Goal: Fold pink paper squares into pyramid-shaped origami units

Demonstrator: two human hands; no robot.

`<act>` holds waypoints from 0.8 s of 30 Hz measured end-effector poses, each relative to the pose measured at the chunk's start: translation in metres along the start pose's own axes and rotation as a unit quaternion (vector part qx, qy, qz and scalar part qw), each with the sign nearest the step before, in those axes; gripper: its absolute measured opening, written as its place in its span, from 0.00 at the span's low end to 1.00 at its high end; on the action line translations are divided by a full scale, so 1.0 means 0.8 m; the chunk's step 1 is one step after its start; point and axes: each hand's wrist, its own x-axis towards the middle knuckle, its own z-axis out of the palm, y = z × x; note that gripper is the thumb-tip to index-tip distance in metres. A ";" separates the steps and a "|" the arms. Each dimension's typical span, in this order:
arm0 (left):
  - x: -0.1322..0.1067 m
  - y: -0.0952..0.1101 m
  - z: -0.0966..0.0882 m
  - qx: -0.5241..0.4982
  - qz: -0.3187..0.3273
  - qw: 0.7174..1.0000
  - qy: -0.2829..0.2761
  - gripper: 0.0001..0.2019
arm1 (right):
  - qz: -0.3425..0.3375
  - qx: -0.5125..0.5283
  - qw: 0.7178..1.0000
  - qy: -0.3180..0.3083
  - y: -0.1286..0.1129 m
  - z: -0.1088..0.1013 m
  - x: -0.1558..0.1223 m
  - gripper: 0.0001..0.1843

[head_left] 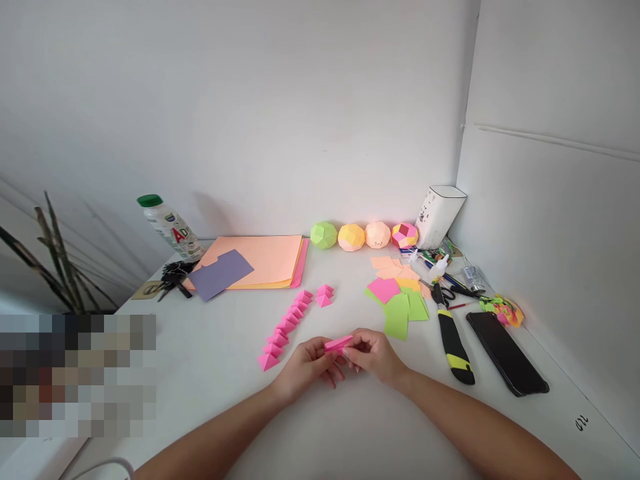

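Note:
Both hands meet over the front middle of the table, pinching one small folded piece of pink paper (339, 344) between them. My left hand (311, 365) grips its left end with thumb and fingers, the lower fingers hanging loosely below. At the right end, my right hand (374, 356) holds the paper between thumb and curled fingers. Just beyond my left hand runs a slanting row of folded pink paper pieces (287, 324). A short stack of similar pink pieces (325, 295) stands beside the row's far end.
Coloured sheets (265, 257) lie at the back left under a purple paper (223, 273), near a white bottle (173, 227). Several paper balls (351, 237) line the wall. Right of my hands are green paper scraps (397, 315), a yellow-black cutter (454, 347), scissors (442, 294) and a phone (507, 353).

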 end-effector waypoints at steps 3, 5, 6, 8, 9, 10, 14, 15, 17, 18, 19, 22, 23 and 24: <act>0.001 0.001 0.002 0.003 -0.005 1.000 0.011 0.16 | 0.021 0.005 1.000 0.009 0.000 0.001 0.002 0.09; 0.001 0.001 0.002 0.006 -0.007 1.000 0.015 0.16 | 0.028 0.008 0.999 0.017 0.001 0.001 0.003 0.10; 0.002 0.001 0.002 0.006 -0.007 1.000 0.015 0.16 | 0.030 0.009 0.999 0.020 0.002 0.001 0.003 0.10; 0.002 0.000 0.003 0.007 -0.009 1.000 0.015 0.16 | 0.030 0.013 0.999 0.023 0.003 0.001 0.004 0.11; 0.002 0.000 0.003 0.007 -0.009 1.000 0.015 0.16 | 0.030 0.014 0.999 0.025 0.004 0.001 0.004 0.12; 0.001 0.000 0.003 0.007 -0.008 1.000 0.015 0.16 | 0.030 0.014 0.999 0.026 0.005 0.001 0.003 0.12; 0.000 0.001 0.004 0.004 -0.011 1.000 0.022 0.17 | 0.029 0.014 0.999 0.033 0.006 0.002 0.003 0.13; -0.001 0.001 0.005 0.003 -0.012 1.000 0.025 0.17 | 0.028 0.013 0.999 0.036 0.006 0.002 0.002 0.13; -0.001 0.002 0.005 0.002 -0.012 1.000 0.029 0.17 | 0.028 0.011 0.999 0.041 0.006 0.003 0.002 0.13; 0.000 0.002 0.005 0.001 -0.012 0.999 0.030 0.17 | 0.028 0.011 0.999 0.043 0.006 0.003 0.002 0.13; 0.000 0.002 0.005 0.001 -0.013 0.999 0.030 0.17 | 0.027 0.011 0.999 0.044 0.006 0.004 0.002 0.13; 0.000 0.002 0.005 0.000 -0.012 1.000 0.028 0.17 | 0.027 0.010 0.999 0.041 0.005 0.004 0.003 0.13; 0.000 0.002 0.005 0.000 -0.012 1.000 0.027 0.17 | 0.027 0.010 0.999 0.040 0.005 0.004 0.003 0.13; 0.000 0.002 0.005 0.001 -0.012 1.000 0.027 0.17 | 0.028 0.009 0.999 0.039 0.005 0.004 0.003 0.13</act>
